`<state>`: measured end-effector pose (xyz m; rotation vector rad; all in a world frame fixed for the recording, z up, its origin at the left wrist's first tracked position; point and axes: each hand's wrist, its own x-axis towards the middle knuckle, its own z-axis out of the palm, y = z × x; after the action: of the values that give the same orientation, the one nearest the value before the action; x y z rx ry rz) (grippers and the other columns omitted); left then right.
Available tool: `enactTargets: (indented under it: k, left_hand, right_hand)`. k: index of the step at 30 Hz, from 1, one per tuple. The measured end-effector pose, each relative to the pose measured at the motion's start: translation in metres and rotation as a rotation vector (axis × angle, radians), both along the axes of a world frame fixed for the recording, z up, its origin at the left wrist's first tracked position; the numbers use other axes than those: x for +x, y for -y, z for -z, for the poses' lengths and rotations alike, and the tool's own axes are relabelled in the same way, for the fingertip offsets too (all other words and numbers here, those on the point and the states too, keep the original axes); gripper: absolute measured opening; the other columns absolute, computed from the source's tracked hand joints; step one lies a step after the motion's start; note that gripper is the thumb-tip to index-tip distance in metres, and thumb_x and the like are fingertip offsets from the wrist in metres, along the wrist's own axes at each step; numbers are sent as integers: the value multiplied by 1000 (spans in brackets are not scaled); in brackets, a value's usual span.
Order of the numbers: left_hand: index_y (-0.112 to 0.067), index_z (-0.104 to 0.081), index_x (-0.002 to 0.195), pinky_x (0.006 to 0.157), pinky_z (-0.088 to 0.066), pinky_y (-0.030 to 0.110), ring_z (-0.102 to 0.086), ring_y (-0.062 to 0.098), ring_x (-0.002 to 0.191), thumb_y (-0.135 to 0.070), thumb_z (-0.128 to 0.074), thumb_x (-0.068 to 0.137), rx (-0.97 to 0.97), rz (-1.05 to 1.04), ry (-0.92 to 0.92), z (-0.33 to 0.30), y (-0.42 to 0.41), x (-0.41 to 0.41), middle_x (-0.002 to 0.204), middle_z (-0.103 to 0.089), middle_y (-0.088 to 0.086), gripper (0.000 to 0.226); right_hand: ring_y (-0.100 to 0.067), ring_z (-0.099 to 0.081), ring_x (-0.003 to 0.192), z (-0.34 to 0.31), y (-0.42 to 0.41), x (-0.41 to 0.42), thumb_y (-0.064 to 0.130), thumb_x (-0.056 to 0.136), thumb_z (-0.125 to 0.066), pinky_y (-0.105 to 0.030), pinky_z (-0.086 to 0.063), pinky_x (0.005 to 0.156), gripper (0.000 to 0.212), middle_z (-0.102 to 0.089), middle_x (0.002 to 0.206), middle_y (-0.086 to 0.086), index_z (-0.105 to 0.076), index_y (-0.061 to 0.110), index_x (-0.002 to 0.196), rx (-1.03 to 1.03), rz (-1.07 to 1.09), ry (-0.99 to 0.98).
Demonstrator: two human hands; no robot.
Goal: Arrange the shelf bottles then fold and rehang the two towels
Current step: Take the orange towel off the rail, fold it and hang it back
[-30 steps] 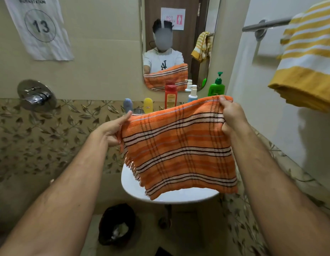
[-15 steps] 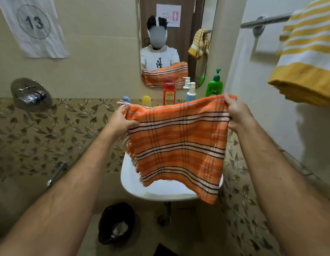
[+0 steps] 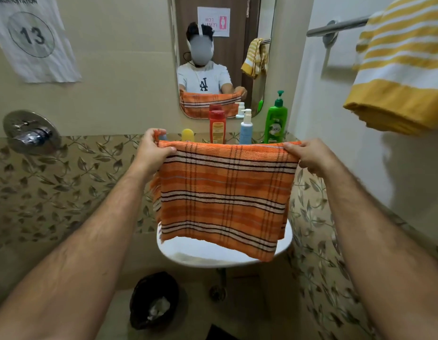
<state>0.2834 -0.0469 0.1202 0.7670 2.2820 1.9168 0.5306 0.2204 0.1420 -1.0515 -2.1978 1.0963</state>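
I hold an orange striped towel [image 3: 223, 192] stretched out in front of me over the white sink [image 3: 188, 253]. My left hand [image 3: 153, 149] pinches its top left corner and my right hand [image 3: 308, 155] pinches its top right corner. The towel hangs folded, its top edge level. Behind it on the shelf stand a yellow bottle [image 3: 187, 134], a red bottle [image 3: 217, 126], a blue pump bottle [image 3: 245, 127] and a green pump bottle [image 3: 276, 120]. A yellow and white striped towel [image 3: 399, 69] hangs on the chrome rail [image 3: 335, 27] at the upper right.
A mirror [image 3: 223, 52] hangs above the shelf. A chrome tap valve [image 3: 29, 132] sticks out of the left wall, under a paper sign [image 3: 32, 36]. A black bin [image 3: 153, 300] stands on the floor below the sink. The right wall is close.
My left hand took the towel's top left corner and rose level with my right. The towel's top edge went from slanted to level and stretched wider.
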Motion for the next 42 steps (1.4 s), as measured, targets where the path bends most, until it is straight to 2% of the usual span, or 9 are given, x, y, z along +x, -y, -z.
enactTargets:
  k: [4, 9, 14, 19, 22, 32, 34, 37, 42]
  left_hand:
    - [-25, -64, 113, 87, -58, 42, -65, 19, 101, -8, -75, 82, -3, -60, -36, 0, -3, 2, 112, -66, 4, 37]
    - [-31, -72, 96, 87, -59, 43, -67, 18, 99, -15, -80, 75, 24, -158, -44, 2, -2, 6, 106, -70, -3, 27]
    - [-25, -74, 100, 89, -57, 35, -67, 14, 100, -16, -84, 73, 20, -271, -121, 4, -2, 13, 105, -71, -6, 31]
    - [-26, -73, 105, 87, -55, 30, -65, 13, 100, -19, -84, 76, -11, -312, -232, 6, -2, 22, 106, -70, -6, 32]
    - [-28, -72, 104, 88, -57, 35, -65, 14, 101, -19, -82, 77, -36, -287, -263, 6, 3, 18, 106, -70, -6, 31]
    - [-21, -71, 93, 88, -52, 42, -60, 25, 99, -23, -73, 84, -127, -394, -536, 0, 5, 18, 101, -62, 4, 9]
    - [-25, -68, 90, 89, -53, 45, -57, 25, 102, -26, -74, 84, -112, -344, -500, -1, 8, 13, 104, -52, 0, 9]
    - [-29, -57, 84, 80, -58, 42, -62, 18, 87, -23, -70, 89, 4, -153, -301, -2, 11, 14, 93, -59, -2, 15]
    - [-30, -51, 88, 64, -48, 20, -58, 8, 83, -24, -60, 97, 44, 18, -202, 3, 15, 18, 94, -58, -6, 14]
  right_hand:
    - [-12, -67, 47, -1, -2, -4, 32, 100, -56, -21, -39, 38, 26, -73, 87, -11, -65, 9, 108, -236, -36, -85]
    - [-19, -73, 59, -2, -15, -3, 8, 94, -64, -27, -61, 53, 17, -70, 87, -16, -64, 2, 109, -422, -143, -217]
    - [-25, -71, 79, -2, -20, -6, -12, 82, -67, -31, -62, 68, 28, -70, 96, -16, -65, -1, 107, -161, -193, -153]
    - [-23, -68, 66, 3, -18, -12, -7, 80, -70, -30, -58, 58, 23, -71, 87, -16, -66, 15, 83, 92, -55, -197]
    - [-21, -69, 79, 3, -21, -14, 3, 79, -74, -32, -57, 71, 19, -71, 87, -5, -68, 20, 86, 211, 3, -255]
    - [-16, -63, 97, 0, -14, -7, 3, 83, -71, -28, -52, 82, 25, -66, 95, 1, -56, 22, 76, 126, -32, -509]
    - [-14, -64, 83, 0, -14, -5, 1, 86, -67, -28, -54, 73, 26, -64, 87, -1, -54, 22, 79, 91, -71, -516]
    - [-16, -65, 80, -3, -13, -3, 3, 90, -64, -29, -55, 67, 23, -64, 87, -3, -52, 21, 84, 45, -123, -551]
    - [-21, -70, 79, -5, -14, 0, 6, 94, -62, -33, -57, 61, 21, -68, 92, -8, -49, 22, 94, -68, -201, -620]
